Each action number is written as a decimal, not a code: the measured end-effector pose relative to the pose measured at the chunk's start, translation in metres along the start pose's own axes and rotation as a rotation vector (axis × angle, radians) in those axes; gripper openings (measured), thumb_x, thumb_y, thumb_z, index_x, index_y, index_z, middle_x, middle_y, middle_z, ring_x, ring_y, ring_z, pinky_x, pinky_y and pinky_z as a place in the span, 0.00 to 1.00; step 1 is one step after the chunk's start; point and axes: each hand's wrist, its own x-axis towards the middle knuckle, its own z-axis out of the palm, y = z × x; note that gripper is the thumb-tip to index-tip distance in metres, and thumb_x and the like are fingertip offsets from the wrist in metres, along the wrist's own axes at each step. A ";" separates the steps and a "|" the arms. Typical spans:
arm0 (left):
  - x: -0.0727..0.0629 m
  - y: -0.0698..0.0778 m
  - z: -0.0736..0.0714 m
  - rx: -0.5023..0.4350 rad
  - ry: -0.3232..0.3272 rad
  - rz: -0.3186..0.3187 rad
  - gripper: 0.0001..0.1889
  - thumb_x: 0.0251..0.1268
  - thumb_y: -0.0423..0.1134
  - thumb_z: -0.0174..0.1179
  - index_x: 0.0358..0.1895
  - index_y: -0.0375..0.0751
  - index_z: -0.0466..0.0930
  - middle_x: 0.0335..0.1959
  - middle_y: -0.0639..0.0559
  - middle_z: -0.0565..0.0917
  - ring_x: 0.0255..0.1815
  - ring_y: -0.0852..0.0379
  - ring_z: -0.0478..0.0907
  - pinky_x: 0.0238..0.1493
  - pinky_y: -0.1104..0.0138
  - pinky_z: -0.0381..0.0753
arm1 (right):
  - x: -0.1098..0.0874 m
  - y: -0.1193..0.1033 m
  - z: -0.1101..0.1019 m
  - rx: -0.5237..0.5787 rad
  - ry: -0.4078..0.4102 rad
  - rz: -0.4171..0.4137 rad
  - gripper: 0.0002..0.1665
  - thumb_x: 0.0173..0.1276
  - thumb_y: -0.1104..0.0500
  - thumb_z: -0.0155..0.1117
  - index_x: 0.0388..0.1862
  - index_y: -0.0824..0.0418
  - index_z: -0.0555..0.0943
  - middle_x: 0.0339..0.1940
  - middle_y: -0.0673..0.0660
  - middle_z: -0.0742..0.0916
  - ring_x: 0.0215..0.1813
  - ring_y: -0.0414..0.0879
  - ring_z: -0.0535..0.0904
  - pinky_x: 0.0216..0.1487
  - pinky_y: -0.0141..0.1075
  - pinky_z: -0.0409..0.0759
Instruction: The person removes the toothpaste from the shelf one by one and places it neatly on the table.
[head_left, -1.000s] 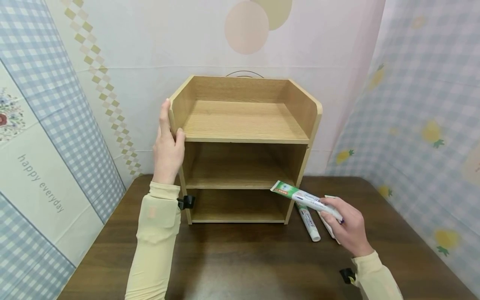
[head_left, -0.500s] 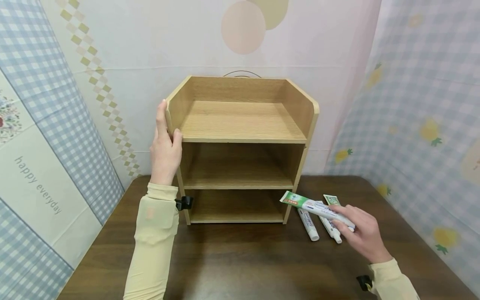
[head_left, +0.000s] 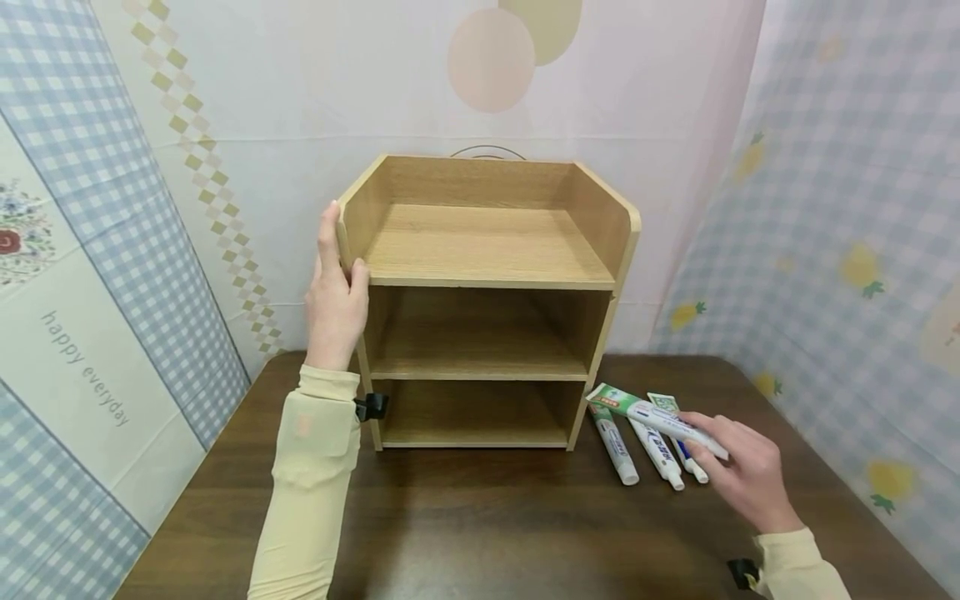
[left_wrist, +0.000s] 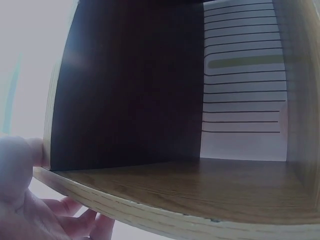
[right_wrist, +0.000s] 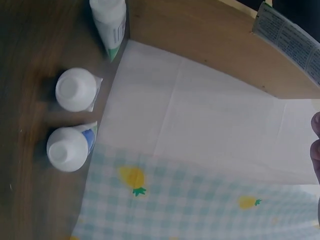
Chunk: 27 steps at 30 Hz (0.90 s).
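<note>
A light wooden shelf unit [head_left: 491, 283] stands on the table. My left hand [head_left: 335, 308] grips the upper part of its left side panel, with the thumb at the front edge. My right hand [head_left: 742, 471] pinches a white and green toothpaste tube [head_left: 660, 417] near its lower end. That tube is tilted, its flat green end toward the shelf's lower right corner; its printed flat end [right_wrist: 290, 42] also shows in the right wrist view. Beneath it lie three more tubes: a left one [head_left: 617, 450], a middle one [head_left: 657, 457] and a right one [head_left: 696, 469], partly covered.
The dark brown table [head_left: 487, 525] extends in front of the shelf and to both sides. A white patterned cloth [head_left: 300, 100] hangs behind, and checked cloths [head_left: 840, 275] hang at the sides. The shelf has an open top tray and two compartments below.
My right hand has moved right and slightly down with the held toothpaste tube, away from the shelf's front. The tubes on the table show more now. My left hand keeps its place on the shelf.
</note>
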 end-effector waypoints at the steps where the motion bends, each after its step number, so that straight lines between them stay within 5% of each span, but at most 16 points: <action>1: 0.000 0.000 0.001 0.001 0.002 0.001 0.35 0.70 0.40 0.45 0.73 0.76 0.44 0.76 0.55 0.61 0.34 0.39 0.70 0.29 0.52 0.67 | 0.000 0.001 -0.001 -0.018 -0.002 0.001 0.29 0.71 0.41 0.54 0.38 0.67 0.86 0.21 0.47 0.77 0.26 0.29 0.62 0.28 0.23 0.57; 11: -0.001 0.004 0.005 -0.006 0.000 0.002 0.35 0.69 0.39 0.46 0.73 0.75 0.45 0.75 0.51 0.63 0.40 0.36 0.73 0.32 0.48 0.69 | -0.012 0.020 -0.015 -0.243 -0.084 0.113 0.30 0.70 0.37 0.50 0.45 0.58 0.86 0.21 0.47 0.80 0.23 0.28 0.59 0.23 0.27 0.56; 20: -0.003 0.007 0.008 -0.020 -0.008 0.013 0.35 0.70 0.39 0.46 0.74 0.75 0.44 0.77 0.57 0.60 0.40 0.38 0.73 0.31 0.51 0.69 | -0.029 0.040 -0.030 -0.374 -0.131 0.267 0.17 0.59 0.58 0.67 0.49 0.56 0.85 0.29 0.57 0.86 0.22 0.30 0.61 0.20 0.28 0.54; 27: -0.003 0.008 0.009 -0.023 -0.004 0.002 0.35 0.70 0.40 0.45 0.73 0.76 0.44 0.77 0.58 0.59 0.44 0.37 0.74 0.36 0.45 0.72 | -0.038 0.049 -0.038 -0.423 -0.249 0.412 0.19 0.62 0.59 0.66 0.53 0.56 0.83 0.33 0.63 0.87 0.18 0.32 0.59 0.19 0.32 0.52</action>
